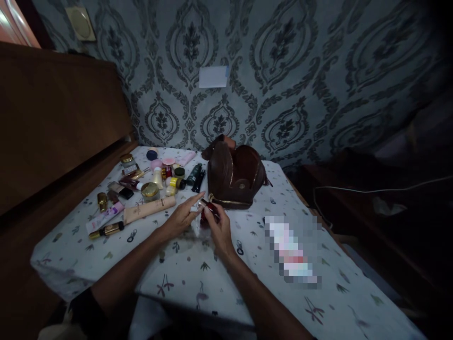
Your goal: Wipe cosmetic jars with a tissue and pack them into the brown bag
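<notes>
My right hand is closed around a small dark red bottle with a silvery cap, held just above the table. At the bottle's left side is my left hand, index finger stretched along the cap. A white cloth or tissue hangs under the left fingers, pinched by them and touching the bottle. Right behind both hands stands a brown leather bag, its top unzipped and gaping. To the left lies a beige tube, near my left wrist.
Several cosmetics crowd the table's left: a gold-lidded jar, a yellow bottle, a dark green bottle, a purple-white tube. A blurred-out item lies at right. A wooden cabinet borders the left; patterned wall behind.
</notes>
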Available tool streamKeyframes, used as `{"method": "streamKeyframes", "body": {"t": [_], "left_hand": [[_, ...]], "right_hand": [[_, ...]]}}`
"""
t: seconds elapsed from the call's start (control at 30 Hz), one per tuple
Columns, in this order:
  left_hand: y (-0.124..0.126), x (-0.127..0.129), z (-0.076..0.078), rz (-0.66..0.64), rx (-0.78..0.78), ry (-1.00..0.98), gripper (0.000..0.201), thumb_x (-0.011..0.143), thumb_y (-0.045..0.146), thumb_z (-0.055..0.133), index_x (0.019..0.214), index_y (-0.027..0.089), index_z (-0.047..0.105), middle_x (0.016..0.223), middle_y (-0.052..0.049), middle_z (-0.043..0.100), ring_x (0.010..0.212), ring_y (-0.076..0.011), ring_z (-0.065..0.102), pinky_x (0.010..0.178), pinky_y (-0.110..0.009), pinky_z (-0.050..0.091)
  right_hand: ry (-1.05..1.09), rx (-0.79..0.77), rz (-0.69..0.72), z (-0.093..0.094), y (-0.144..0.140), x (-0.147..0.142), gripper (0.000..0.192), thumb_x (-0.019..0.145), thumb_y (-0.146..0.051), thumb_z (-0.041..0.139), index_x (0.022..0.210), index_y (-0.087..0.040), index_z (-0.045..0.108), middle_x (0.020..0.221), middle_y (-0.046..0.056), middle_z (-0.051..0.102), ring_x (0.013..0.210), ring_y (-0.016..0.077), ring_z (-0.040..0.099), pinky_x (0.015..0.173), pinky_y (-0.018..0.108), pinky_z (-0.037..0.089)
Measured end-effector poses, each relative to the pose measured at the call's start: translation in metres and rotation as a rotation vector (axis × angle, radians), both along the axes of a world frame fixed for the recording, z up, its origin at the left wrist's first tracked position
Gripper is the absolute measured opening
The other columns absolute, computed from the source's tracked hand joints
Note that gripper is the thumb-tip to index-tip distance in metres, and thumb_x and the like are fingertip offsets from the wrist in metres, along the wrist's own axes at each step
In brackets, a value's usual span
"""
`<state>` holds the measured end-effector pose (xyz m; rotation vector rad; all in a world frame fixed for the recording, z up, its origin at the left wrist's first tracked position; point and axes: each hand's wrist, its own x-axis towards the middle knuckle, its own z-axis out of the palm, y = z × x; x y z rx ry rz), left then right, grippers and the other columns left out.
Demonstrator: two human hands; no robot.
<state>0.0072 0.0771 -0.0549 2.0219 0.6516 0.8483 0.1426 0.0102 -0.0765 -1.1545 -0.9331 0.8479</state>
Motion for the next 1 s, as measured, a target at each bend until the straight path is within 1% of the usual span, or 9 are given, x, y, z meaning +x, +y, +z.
{"method": "streamKeyframes", "body": {"t": [0.1,0.17,0.3,0.43,0.5,0.57,0.7,0.87,1.0], "left_hand": [[0.001,0.000,0.005,0.048,0.075,-0.022,0.038,0.096,0.040,0.045,0.120,0.016,0.063,0.118,-0.011,0.065,0.113,-0.0251,0.058,0.101,-0.036,0.042],[0.001,-0.002,0.009,0.082,0.025,-0.028,0.035,0.096,0.043,0.044,0.101,0.016,0.066,0.100,-0.008,0.067,0.098,-0.0228,0.061,0.091,-0.033,0.045],[0.005,-0.005,0.008,0.145,-0.274,-0.053,0.045,0.093,0.054,0.044,0.083,0.015,0.063,0.072,-0.001,0.062,0.071,-0.0185,0.060,0.071,-0.030,0.048],[0.008,-0.004,-0.001,0.166,-0.579,-0.123,0.062,0.087,0.070,0.041,0.079,0.013,0.064,0.056,0.000,0.058,0.050,-0.0158,0.055,0.053,-0.028,0.046],[0.007,-0.001,-0.004,0.189,-0.573,-0.163,0.067,0.086,0.074,0.040,0.083,0.012,0.067,0.058,-0.002,0.061,0.054,-0.0166,0.058,0.055,-0.028,0.047],[0.005,0.002,-0.006,0.200,-0.519,-0.207,0.070,0.088,0.073,0.038,0.102,0.012,0.067,0.074,-0.005,0.069,0.072,-0.0203,0.065,0.067,-0.030,0.051],[-0.003,0.008,-0.013,0.182,-0.387,-0.243,0.068,0.092,0.066,0.040,0.138,0.015,0.046,0.110,-0.009,0.069,0.108,-0.0241,0.062,0.098,-0.037,0.044],[-0.009,0.011,-0.021,0.114,-0.306,-0.207,0.079,0.088,0.054,0.059,0.149,0.016,0.025,0.117,-0.009,0.063,0.108,-0.0224,0.059,0.101,-0.037,0.041],[-0.008,0.010,-0.016,0.071,-0.341,-0.266,0.076,0.088,0.049,0.062,0.148,0.018,0.027,0.115,-0.007,0.063,0.104,-0.0205,0.060,0.096,-0.033,0.044]], "right_hand": [[-0.090,0.047,0.062,-0.002,-0.001,-0.001,0.032,0.084,-0.045,0.065,0.106,-0.021,0.066,0.097,0.004,0.068,0.088,0.0201,0.062,0.080,0.031,0.050],[-0.202,0.098,0.062,-0.004,-0.001,-0.002,0.032,0.082,-0.041,0.067,0.108,-0.021,0.066,0.102,0.005,0.068,0.095,0.0212,0.062,0.086,0.033,0.050],[-0.369,0.156,0.093,-0.006,-0.002,-0.002,0.038,0.080,-0.036,0.069,0.115,-0.022,0.064,0.110,0.007,0.064,0.101,0.0220,0.061,0.087,0.034,0.051],[-0.189,0.162,0.134,-0.006,-0.002,-0.006,0.043,0.080,-0.037,0.071,0.119,-0.023,0.061,0.121,0.008,0.062,0.111,0.0227,0.059,0.094,0.036,0.050],[-0.012,0.147,0.152,-0.005,-0.002,-0.008,0.044,0.080,-0.037,0.072,0.120,-0.023,0.059,0.125,0.008,0.062,0.114,0.0224,0.059,0.097,0.036,0.049],[0.153,0.121,0.136,-0.004,-0.001,-0.010,0.043,0.079,-0.037,0.074,0.118,-0.022,0.060,0.121,0.006,0.066,0.110,0.0205,0.061,0.095,0.033,0.050],[0.515,0.029,0.058,0.000,0.002,-0.012,0.036,0.073,-0.036,0.080,0.101,-0.023,0.064,0.103,0.000,0.071,0.092,0.0146,0.066,0.075,0.024,0.055],[0.782,-0.039,0.087,0.001,0.005,-0.009,0.031,0.067,-0.033,0.085,0.089,-0.020,0.067,0.094,-0.001,0.074,0.082,0.0131,0.068,0.068,0.024,0.058],[0.807,-0.033,0.159,0.002,0.003,-0.009,0.033,0.067,-0.036,0.085,0.092,-0.020,0.071,0.102,0.000,0.075,0.082,0.0143,0.070,0.070,0.026,0.061]]}}
